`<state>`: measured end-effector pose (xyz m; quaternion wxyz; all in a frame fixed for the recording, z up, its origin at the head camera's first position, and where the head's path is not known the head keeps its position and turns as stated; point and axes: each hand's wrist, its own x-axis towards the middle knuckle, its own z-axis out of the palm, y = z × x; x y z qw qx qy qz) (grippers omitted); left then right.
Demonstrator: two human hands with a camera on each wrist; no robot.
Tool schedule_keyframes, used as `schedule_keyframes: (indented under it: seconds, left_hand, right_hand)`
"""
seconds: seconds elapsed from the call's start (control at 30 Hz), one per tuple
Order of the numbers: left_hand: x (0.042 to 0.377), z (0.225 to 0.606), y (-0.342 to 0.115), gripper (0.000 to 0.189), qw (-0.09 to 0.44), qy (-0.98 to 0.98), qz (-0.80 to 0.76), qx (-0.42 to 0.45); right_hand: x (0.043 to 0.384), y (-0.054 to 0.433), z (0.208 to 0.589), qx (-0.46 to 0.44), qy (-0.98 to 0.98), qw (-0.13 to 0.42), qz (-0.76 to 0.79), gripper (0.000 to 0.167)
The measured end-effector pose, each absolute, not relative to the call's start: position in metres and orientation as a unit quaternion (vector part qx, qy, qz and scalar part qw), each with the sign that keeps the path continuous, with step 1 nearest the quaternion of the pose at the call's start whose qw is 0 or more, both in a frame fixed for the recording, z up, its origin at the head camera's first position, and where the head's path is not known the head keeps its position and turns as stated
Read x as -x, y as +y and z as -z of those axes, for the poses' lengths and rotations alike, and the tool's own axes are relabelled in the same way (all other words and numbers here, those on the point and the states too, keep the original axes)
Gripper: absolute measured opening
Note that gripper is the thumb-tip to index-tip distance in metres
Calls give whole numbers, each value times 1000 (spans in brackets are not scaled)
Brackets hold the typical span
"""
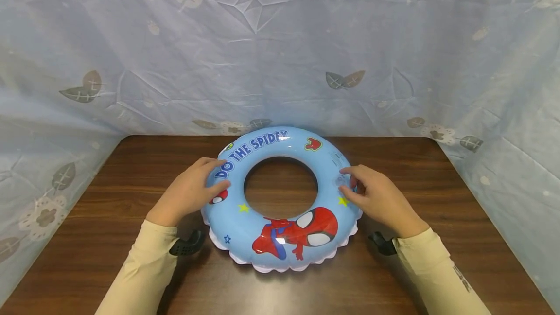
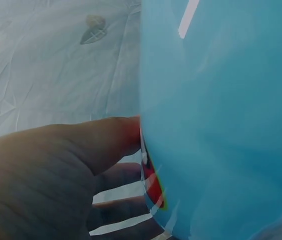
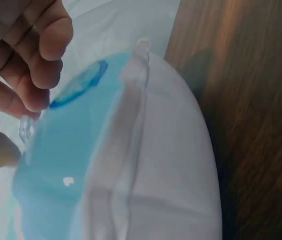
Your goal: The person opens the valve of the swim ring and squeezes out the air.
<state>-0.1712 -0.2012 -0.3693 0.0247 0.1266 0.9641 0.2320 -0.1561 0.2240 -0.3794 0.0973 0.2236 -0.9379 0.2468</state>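
A blue inflatable swim ring (image 1: pixel 280 247) with a red cartoon figure, lettering and a wavy white edge lies on the brown table. On its left side rests my left hand (image 1: pixel 190 191), thumb and fingers spread apart; the left wrist view shows this thumb (image 2: pixel 113 140) against the blue plastic. My right hand (image 1: pixel 378 196) is at the ring's right side, its thumb and index finger parted. Between those two fingertips a small clear valve (image 3: pixel 26 129) sticks up from the ring in the right wrist view. The other right fingers (image 3: pixel 46 75) are bent above the surface.
A wooden table (image 1: pixel 144 169) carries the ring close to its back edge. Behind and on both sides hangs a pale blue-grey curtain (image 1: pixel 280 62) with leaf and flower prints. Black wrist mounts (image 1: pixel 188 244) sit at both sleeve cuffs.
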Motion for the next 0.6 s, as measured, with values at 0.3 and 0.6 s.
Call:
schedule_keyframes:
  seconds: [0.3, 0.6]
  left_hand:
    - [170, 370, -200, 60, 17, 965, -228, -131]
    - [169, 369, -196, 61, 23, 962, -242, -124]
  right_hand:
    - [159, 217, 379, -213, -941, 115, -235, 24]
    - [166, 216, 377, -192, -950, 113, -218, 24]
